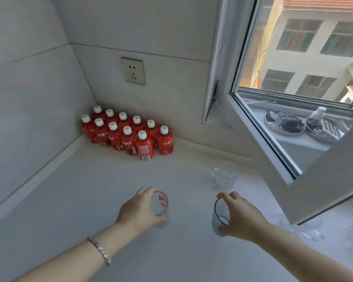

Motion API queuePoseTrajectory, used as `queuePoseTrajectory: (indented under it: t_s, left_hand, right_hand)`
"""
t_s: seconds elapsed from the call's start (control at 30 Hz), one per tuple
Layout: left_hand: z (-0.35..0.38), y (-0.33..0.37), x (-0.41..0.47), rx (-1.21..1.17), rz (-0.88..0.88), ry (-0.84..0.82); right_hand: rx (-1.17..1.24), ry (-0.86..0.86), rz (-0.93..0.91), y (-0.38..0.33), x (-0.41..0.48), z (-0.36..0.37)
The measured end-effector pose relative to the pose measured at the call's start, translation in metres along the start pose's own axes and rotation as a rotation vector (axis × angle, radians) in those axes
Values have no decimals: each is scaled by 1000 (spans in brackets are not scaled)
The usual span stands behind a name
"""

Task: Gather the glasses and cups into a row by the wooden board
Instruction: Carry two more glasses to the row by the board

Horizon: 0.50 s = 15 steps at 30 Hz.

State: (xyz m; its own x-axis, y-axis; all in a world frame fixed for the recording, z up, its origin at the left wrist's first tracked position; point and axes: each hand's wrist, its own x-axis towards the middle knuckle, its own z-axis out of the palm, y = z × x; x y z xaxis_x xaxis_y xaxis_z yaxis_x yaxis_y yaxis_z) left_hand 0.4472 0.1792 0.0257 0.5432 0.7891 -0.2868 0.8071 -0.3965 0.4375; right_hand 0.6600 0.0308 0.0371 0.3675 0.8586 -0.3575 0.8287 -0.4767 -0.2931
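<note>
Left hand [140, 208], forearm stretched forward, curls its fingers round a red-printed glass [161, 202] at the white worktop [80, 200]. Right hand [240, 216] clasps a ribbed glass [220, 217] from its right side. Clear glasses [224, 177] stand beyond, near the window.

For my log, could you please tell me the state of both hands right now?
The left hand grips the glass with red print.
The right hand grips the ribbed glass.

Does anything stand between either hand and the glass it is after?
Nothing visible. The left hand holds the red-printed glass and the right hand the ribbed glass. The wooden board is out of view, so that path cannot be judged.
</note>
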Motion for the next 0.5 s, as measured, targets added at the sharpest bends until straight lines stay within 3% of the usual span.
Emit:
queuePoseTrajectory:
  t_s: [0.2,0.5]
  left_hand:
    - [5,9,-117,-18,-127,181]
    - [50,-4,-336,-186,-518,475]
  right_hand:
    - [-121,-17,-254,-15,-48,3]
    - [-229,-122,-691,-89,-162,47]
